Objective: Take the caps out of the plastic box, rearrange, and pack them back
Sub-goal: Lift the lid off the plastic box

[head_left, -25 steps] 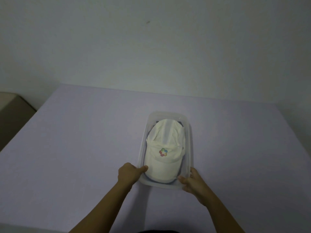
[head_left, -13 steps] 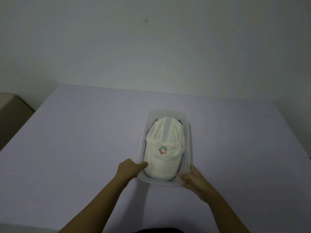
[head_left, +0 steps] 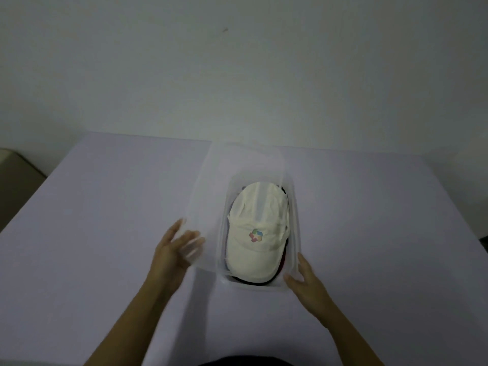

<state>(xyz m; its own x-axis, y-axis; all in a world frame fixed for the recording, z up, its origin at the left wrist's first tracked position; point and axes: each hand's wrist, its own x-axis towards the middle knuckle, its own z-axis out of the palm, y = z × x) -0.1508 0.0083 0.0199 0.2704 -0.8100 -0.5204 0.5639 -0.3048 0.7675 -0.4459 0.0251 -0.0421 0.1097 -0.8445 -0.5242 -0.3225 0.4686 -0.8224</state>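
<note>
A clear plastic box (head_left: 297, 220) stands in the middle of the lavender table. A cream cap (head_left: 257, 228) with a small multicoloured logo lies on top inside it, brim towards me. Dark and red cap edges (head_left: 253, 281) show beneath it. The translucent lid (head_left: 219, 180) is off the box, tilted up over its left side, blurred by motion. My left hand (head_left: 174, 249) grips the lid's near edge. My right hand (head_left: 306, 281) holds the box's near right corner, thumb along the side wall.
The table (head_left: 105, 233) runs back to a plain pale wall. A beige piece of furniture (head_left: 15, 175) stands past the table's left edge. Bare tabletop lies on both sides of the box.
The lid, shut on the box before, has come off and swung up to the left in my left hand. My right hand stays at the near right corner.
</note>
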